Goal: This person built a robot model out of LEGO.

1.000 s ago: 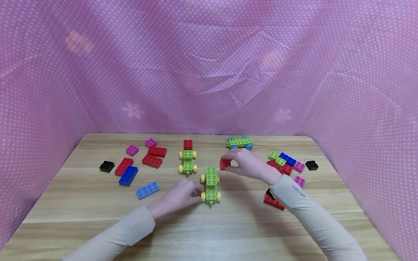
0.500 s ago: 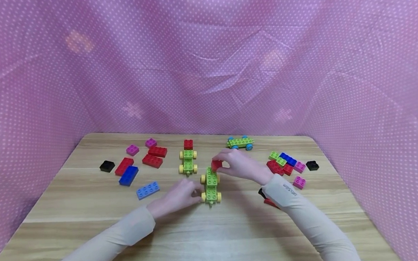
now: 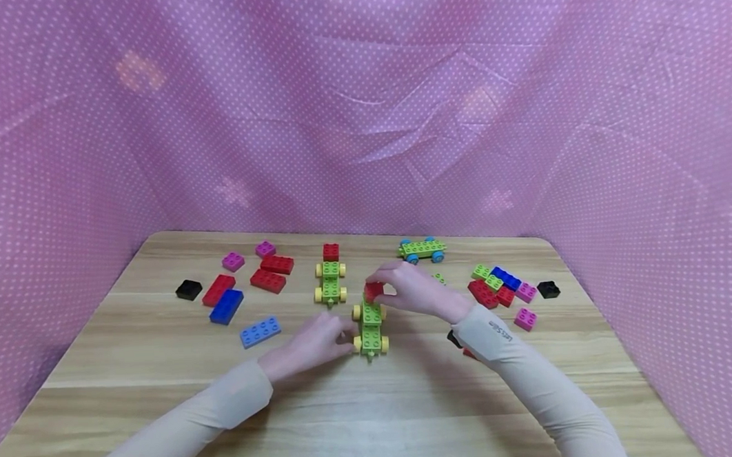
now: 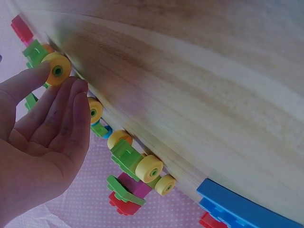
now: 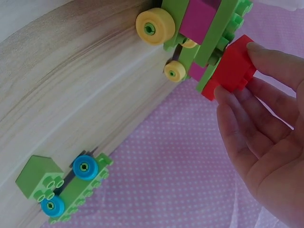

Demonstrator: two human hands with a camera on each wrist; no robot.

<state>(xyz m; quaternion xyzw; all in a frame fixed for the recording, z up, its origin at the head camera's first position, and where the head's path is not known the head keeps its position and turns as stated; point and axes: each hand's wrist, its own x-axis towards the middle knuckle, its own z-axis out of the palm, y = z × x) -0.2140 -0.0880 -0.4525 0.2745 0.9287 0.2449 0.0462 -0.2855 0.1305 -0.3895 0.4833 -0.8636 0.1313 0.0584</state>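
A lime-green toy car [image 3: 371, 335] with yellow wheels stands at the table's middle. At its near-left wheel, my left hand [image 3: 310, 343] has thumb and fingertips on the yellow wheel [image 4: 57, 70]. My right hand [image 3: 415, 289] pinches a red building brick [image 5: 232, 65] by its edges, at the far end of the car's raised green top. The right wrist view shows a magenta brick [image 5: 200, 19] beneath that top. Whether the red brick is joined to it, I cannot tell. Behind stands a similar green car [image 3: 330, 285] with a red brick [image 3: 330, 252] at its far end.
Left lie loose bricks: blue [image 3: 226, 307], light blue [image 3: 260, 332], red [image 3: 268, 280], magenta [image 3: 233, 262], black [image 3: 189, 289]. A blue-wheeled green car base [image 3: 422, 249] stands at back right. A mixed brick pile [image 3: 493, 285] lies right. Polka-dot cloth [image 3: 360, 118] surrounds the table.
My right hand has carried the red brick leftward, from beside the near car to the far end of its raised top. The left hand has stayed at the wheel.
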